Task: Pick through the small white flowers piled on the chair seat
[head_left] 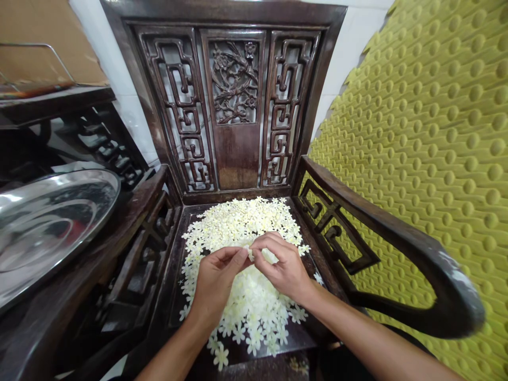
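Bare forearms (170,360) rise from the bottom edge. Leftmost, a steel tray (47,233) lies beside the carved wooden chair (238,159). The left hand (216,286), fingers curled, and the right hand (281,267), nearly closed, pinch what seems a pale blossom (250,253), partly hidden, above cream flowers (250,309) heaped on the seat (172,280). Such a small piece calls for light fingertips. Rightmost stands a yellow studded panel (420,159).

Bright, even indoor light, soft shadows. Hard glare on the steel tray (47,233). Fisheye bend at edges warps the chair armrest (400,233). White flower pile (242,296) sharp, slightly blown out.
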Action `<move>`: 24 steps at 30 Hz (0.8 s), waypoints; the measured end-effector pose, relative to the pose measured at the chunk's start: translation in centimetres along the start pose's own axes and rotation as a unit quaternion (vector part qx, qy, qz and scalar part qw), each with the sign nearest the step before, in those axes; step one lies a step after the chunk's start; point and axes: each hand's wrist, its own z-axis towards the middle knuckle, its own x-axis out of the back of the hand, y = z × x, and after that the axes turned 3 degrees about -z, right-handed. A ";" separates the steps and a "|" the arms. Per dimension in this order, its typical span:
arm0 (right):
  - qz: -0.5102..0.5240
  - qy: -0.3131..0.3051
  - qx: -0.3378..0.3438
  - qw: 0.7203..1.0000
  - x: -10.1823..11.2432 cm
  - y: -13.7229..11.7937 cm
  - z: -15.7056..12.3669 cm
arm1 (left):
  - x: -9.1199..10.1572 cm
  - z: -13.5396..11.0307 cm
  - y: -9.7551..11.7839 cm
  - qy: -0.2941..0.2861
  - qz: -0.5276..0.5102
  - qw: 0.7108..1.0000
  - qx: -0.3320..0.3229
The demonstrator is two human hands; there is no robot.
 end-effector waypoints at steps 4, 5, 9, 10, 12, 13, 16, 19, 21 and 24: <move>-0.056 -0.015 0.041 0.997 -0.2 0.1 -0.2 | 0.1 0.1 -0.1 0.015 0.047 0.998 -0.030; -0.070 -0.025 0.045 0.996 -0.2 0.1 -0.3 | 0.2 0.2 -0.2 0.020 0.065 0.997 -0.045; -0.099 -0.022 0.023 0.995 -0.2 0.1 -0.4 | 0.2 0.3 -0.1 0.045 0.108 0.990 -0.080; -0.102 -0.013 0.011 0.995 -0.1 0.2 -0.3 | 0.2 0.3 0.1 0.051 0.105 0.990 -0.079; -0.109 0.001 -0.019 0.994 0.0 0.6 -0.2 | 0.1 0.3 0.5 0.058 0.095 0.991 -0.075; -0.115 0.000 -0.036 0.993 0.1 0.8 -0.1 | 0.0 0.4 0.7 0.061 0.090 0.991 -0.074; -0.135 -0.016 -0.099 0.986 0.3 1.5 0.1 | 0.1 0.6 0.9 0.076 0.083 0.991 -0.076; -0.099 -0.021 -0.121 0.988 0.3 1.3 0.2 | 0.3 0.9 0.5 0.079 0.095 0.989 -0.080; -0.040 -0.036 -0.098 0.994 0.3 0.6 0.2 | 0.4 1.0 0.2 0.061 0.098 0.990 -0.081; 0.003 -0.061 -0.086 0.994 0.1 -0.2 0.2 | 0.4 0.9 -0.1 0.028 0.090 0.992 -0.082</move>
